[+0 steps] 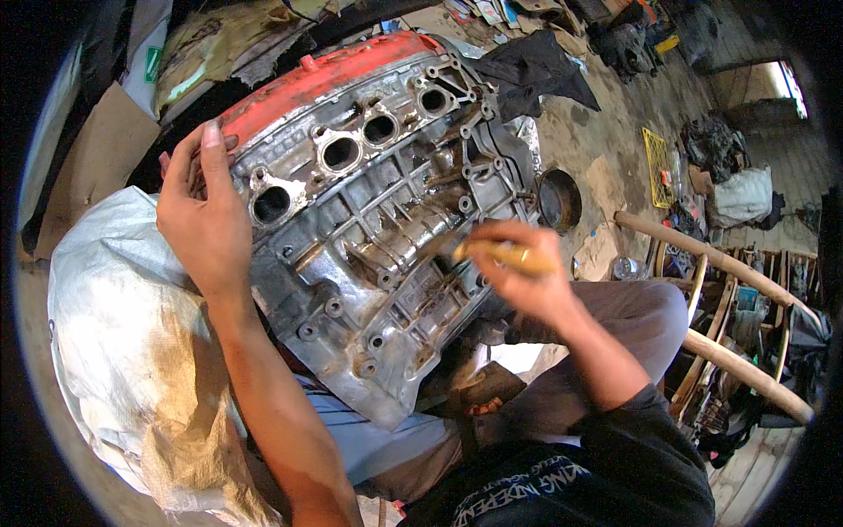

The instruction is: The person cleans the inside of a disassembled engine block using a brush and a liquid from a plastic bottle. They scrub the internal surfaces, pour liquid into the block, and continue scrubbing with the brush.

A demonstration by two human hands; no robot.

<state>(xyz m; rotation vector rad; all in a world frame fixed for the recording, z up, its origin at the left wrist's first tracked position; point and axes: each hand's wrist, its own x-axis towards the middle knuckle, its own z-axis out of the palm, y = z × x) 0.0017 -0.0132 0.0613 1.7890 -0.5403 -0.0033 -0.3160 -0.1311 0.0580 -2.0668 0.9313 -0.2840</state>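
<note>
A car engine (388, 217) with a grey cast-metal block stands tilted before me. Its red valve cover (323, 82) runs along the far upper side. Below the cover lies a row of several round ports (341, 153) in the cylinder head, their rims patched with pale residue. My left hand (205, 188) holds the near-left end of the cover and head, thumb on top. In my right hand (520, 263) is a tool with a yellow handle (510, 255), blurred by motion; its tip, perhaps bristles, is over the wet, ribbed side of the block.
A stained white woven sack (125, 296) bulges at the left. Black cloth (537, 72) and a round metal pan (560, 199) lie beyond the engine. At the right are a wooden pole frame (711, 253), a yellow plastic crate (656, 168) and another pale sack (743, 196).
</note>
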